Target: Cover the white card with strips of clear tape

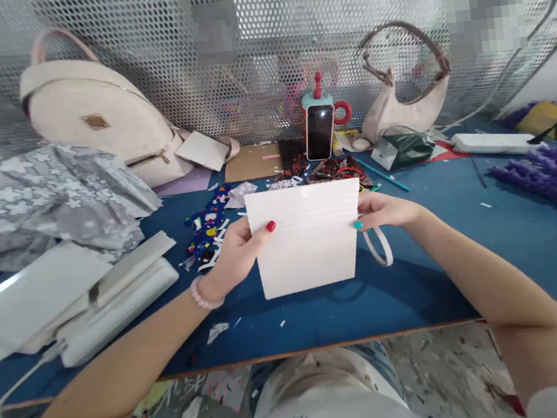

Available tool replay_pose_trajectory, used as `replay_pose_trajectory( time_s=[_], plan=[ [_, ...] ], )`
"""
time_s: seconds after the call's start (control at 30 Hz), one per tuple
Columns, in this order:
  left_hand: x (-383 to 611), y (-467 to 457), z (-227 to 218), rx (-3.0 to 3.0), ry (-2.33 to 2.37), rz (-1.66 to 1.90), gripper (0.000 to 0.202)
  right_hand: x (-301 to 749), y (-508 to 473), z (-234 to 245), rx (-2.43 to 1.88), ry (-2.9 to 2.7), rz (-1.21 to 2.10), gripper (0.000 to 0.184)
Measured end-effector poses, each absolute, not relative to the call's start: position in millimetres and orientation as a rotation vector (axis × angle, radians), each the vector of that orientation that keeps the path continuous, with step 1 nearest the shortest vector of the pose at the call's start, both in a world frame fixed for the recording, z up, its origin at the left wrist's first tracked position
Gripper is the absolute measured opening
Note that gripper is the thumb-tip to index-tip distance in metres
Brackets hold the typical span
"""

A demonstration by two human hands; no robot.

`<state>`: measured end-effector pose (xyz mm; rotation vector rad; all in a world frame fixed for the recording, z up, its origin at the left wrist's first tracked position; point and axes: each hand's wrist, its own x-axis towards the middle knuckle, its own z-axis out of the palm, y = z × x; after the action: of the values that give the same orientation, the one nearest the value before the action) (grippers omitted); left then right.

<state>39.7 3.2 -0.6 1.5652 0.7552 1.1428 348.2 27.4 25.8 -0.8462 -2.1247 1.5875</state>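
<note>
A plain white rectangular board (pixel 310 242), with faint horizontal lines near its top, is held up above the blue table. My left hand (pixel 238 250) grips its left edge, the thumb lying across the front and the other fingers hidden behind. At the right edge, my right hand (pixel 382 210) pinches the board between thumb and fingers. A narrow white loop (pixel 386 250) hangs just below my right hand; whether those fingers hold it too, I cannot tell. Patterned blue fabric scraps (pixel 207 224) lie beyond my left hand.
A phone (pixel 320 132) leans on a cup behind the board. Left stand a pale backpack (pixel 91 109), grey star-print cloth (pixel 55 194) and a white corded device (pixel 119 311). At right are a small handbag (pixel 412 103), a teal pencil (pixel 385 175) and purple fluffy material (pixel 551 174).
</note>
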Motion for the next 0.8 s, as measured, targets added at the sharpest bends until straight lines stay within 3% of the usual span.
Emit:
replay_pose_trajectory(
  time_s=[0.2, 0.27, 0.37, 0.6, 0.8],
  plan=[
    [22.0, 3.3, 48.4, 2.014, 0.595, 1.065, 0.018, 344.1, 16.4, 39.1, -0.660, -2.197, 1.731, 0.049],
    [14.4, 4.1, 63.2, 2.210, 0.288, 1.042, 0.018, 341.5, 12.4, 44.1, -0.619, -2.258, 1.816, 0.049],
    [4.7, 9.6, 67.6, 2.521, 0.293, 0.863, 0.027, 336.3, 10.4, 45.3, -0.705, -2.443, 1.793, 0.048],
    [-20.2, 43.0, 24.2, 2.573, 0.394, 0.705, 0.036, 331.1, 20.4, 32.3, -0.937, -2.724, 1.330, 0.025],
    [-32.7, 58.7, 4.1, 2.395, 0.575, 0.655, 0.024, 364.9, 47.2, 19.4, -1.158, -2.651, 0.651, 0.020]
  ],
)
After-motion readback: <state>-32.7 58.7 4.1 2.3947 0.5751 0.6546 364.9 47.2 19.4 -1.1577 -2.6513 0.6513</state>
